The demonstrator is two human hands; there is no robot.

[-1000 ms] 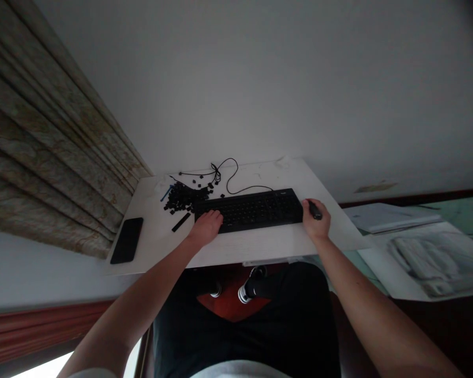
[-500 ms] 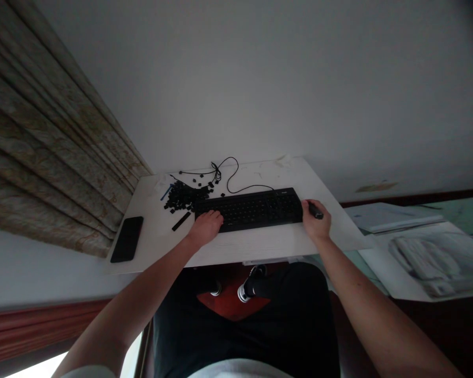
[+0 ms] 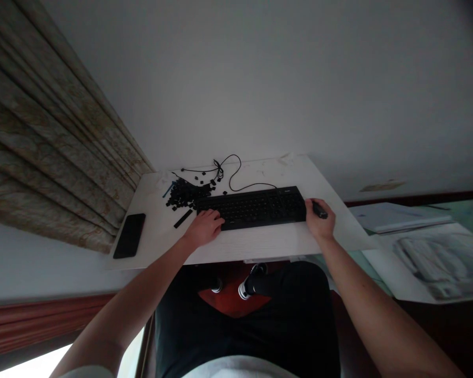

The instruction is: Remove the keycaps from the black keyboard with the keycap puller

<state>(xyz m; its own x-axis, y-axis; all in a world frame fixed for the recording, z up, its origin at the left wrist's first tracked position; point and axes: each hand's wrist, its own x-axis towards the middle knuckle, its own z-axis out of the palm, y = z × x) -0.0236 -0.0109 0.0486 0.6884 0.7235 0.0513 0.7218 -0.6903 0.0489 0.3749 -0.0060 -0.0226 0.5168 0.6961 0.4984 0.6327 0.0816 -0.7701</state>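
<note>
The left hand (image 3: 204, 227) rests on the left end of the black keyboard (image 3: 256, 207), fingers loosely bent down on the keys and holding nothing. The right hand (image 3: 320, 220) sits at the right end of the keyboard, closed around a small dark tool (image 3: 319, 210). The keyboard lies flat across the middle of the white surface (image 3: 260, 244). A black phone (image 3: 129, 235) lies near the left edge. Behind the left hand is a pile of loose black keycaps (image 3: 183, 193). Farthest back, the keyboard's thin black cable (image 3: 228, 176) curls.
</note>
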